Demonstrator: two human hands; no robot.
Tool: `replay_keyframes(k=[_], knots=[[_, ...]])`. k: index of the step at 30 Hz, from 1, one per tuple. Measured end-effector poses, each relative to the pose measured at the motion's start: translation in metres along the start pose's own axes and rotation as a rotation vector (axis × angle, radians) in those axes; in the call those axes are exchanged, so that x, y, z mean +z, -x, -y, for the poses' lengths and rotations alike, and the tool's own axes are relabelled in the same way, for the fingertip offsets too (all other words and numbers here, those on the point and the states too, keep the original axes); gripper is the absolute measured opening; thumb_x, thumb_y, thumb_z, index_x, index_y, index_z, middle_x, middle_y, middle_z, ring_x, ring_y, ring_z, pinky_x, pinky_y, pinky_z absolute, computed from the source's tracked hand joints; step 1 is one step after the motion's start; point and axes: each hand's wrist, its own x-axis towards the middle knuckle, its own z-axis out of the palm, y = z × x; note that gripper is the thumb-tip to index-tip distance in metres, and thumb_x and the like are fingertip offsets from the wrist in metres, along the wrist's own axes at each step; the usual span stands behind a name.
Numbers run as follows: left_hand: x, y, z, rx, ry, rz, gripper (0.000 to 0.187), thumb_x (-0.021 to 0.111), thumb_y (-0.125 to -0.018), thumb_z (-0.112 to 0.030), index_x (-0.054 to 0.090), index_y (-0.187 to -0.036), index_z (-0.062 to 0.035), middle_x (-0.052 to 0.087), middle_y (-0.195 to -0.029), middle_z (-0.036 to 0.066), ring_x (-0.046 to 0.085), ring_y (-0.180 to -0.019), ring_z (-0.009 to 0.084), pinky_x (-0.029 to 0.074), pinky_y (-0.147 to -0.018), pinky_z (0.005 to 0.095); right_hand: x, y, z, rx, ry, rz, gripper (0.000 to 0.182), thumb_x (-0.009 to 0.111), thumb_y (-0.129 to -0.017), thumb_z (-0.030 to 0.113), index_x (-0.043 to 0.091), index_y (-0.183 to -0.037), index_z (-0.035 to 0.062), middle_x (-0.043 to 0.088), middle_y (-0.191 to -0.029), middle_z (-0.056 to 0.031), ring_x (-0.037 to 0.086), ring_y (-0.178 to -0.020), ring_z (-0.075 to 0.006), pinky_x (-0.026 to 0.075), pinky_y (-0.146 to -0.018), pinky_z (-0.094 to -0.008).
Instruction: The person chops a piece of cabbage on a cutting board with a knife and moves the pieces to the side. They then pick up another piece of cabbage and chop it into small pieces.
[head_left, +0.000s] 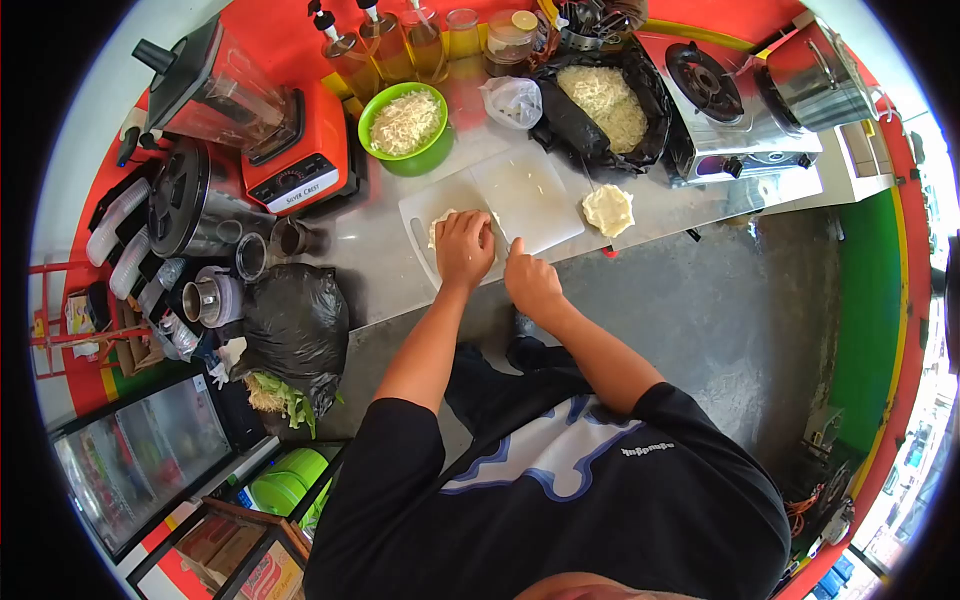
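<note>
My left hand (465, 248) is curled over a pale piece of cabbage (434, 232) on the white cutting board (420, 205), and the fingers hide most of that piece. In my right hand (533, 281) is a knife (509, 243), gripped by its handle, its blade just right of my left fingers. A few pale shreds lie on the board. To its right, on the counter's front edge, rests another pale cut cabbage piece (608, 210). Behind the board stands a green bowl (418, 155) heaped with shredded cabbage.
A black bag of shreds (605, 105) sits behind the board, with a clear plastic bag (512, 103) beside it. The stove (745, 140) is right. A red blender (300, 150) and black bag (295, 325) are left. Pump bottles (385, 45) line the back.
</note>
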Motion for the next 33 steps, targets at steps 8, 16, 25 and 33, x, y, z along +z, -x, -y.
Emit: replay_keyframes(k=[8,16,25,33], knots=[[0.001,-0.005,0.004,0.032,0.001,-0.079,0.01,0.065,-0.084,-0.011,0.066,-0.094,-0.0097,0.07,-0.096,0.003,0.062,-0.096,0.0249,0.041,-0.086,0.0407,-0.029,0.001,0.01,-0.066,0.071,0.002,0.02,0.051,-0.095,0.01,0.046,-0.108,-0.0033,0.072,-0.084,-0.0238,0.075,-0.081,-0.0373,0.061,-0.07,-0.0434],[0.003,0.002,0.002,0.053,-0.006,-0.103,0.011,0.066,-0.083,-0.012,0.069,-0.093,-0.0085,0.07,-0.097,0.003,0.062,-0.097,0.025,0.042,-0.087,0.0407,-0.004,-0.013,0.003,-0.069,0.032,-0.042,0.02,0.051,-0.095,0.01,0.045,-0.109,-0.0036,0.072,-0.085,-0.0237,0.074,-0.082,-0.0391,0.061,-0.072,-0.0451],[0.006,0.003,0.004,0.06,-0.004,-0.112,0.011,0.068,-0.08,-0.013,0.07,-0.091,-0.0082,0.07,-0.096,0.004,0.063,-0.097,0.0255,0.042,-0.087,0.0411,0.002,0.009,0.002,-0.047,0.044,-0.016,0.022,0.051,-0.095,0.01,0.045,-0.111,-0.004,0.073,-0.087,-0.0243,0.074,-0.081,-0.0392,0.061,-0.069,-0.0439],[0.001,0.002,0.002,0.057,0.018,-0.071,0.009,0.069,-0.08,-0.012,0.068,-0.088,-0.0081,0.071,-0.097,0.005,0.064,-0.096,0.0264,0.042,-0.087,0.0407,-0.014,-0.009,0.007,-0.079,0.033,-0.023,0.022,0.05,-0.095,0.01,0.045,-0.112,-0.004,0.073,-0.087,-0.0245,0.074,-0.082,-0.0385,0.061,-0.07,-0.0441]])
